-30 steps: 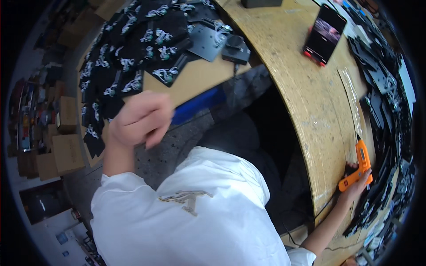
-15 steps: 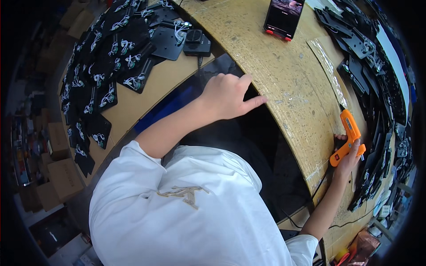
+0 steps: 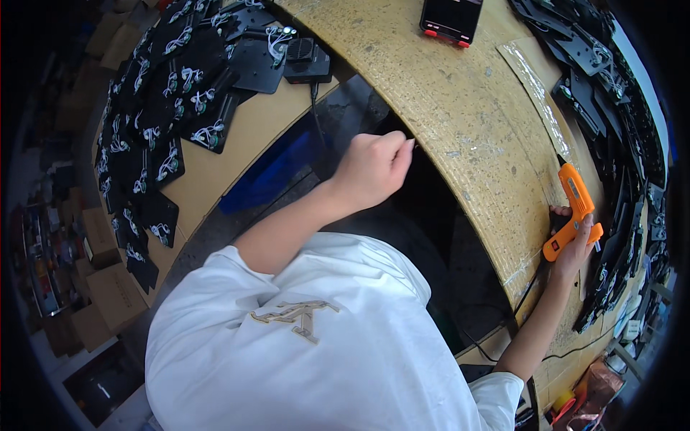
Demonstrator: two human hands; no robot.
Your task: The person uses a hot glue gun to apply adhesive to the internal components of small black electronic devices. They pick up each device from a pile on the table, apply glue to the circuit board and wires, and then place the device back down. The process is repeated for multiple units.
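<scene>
The left hand (image 3: 371, 174) was clenched near the edge of the scuffed yellow-brown tabletop (image 3: 467, 136); the right hand (image 3: 572, 254) grasped an orange, pistol-shaped glue gun (image 3: 579, 202) beside overlapping flat black panels (image 3: 611, 179).

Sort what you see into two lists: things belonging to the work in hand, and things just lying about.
Likely part of the work:
orange glue gun, in the right hand
black plates with white wires, on both sides

Seemingly just lying about:
phone, standing on the table
black boxy device, beside the left-hand plates
cardboard boxes, far left
</scene>
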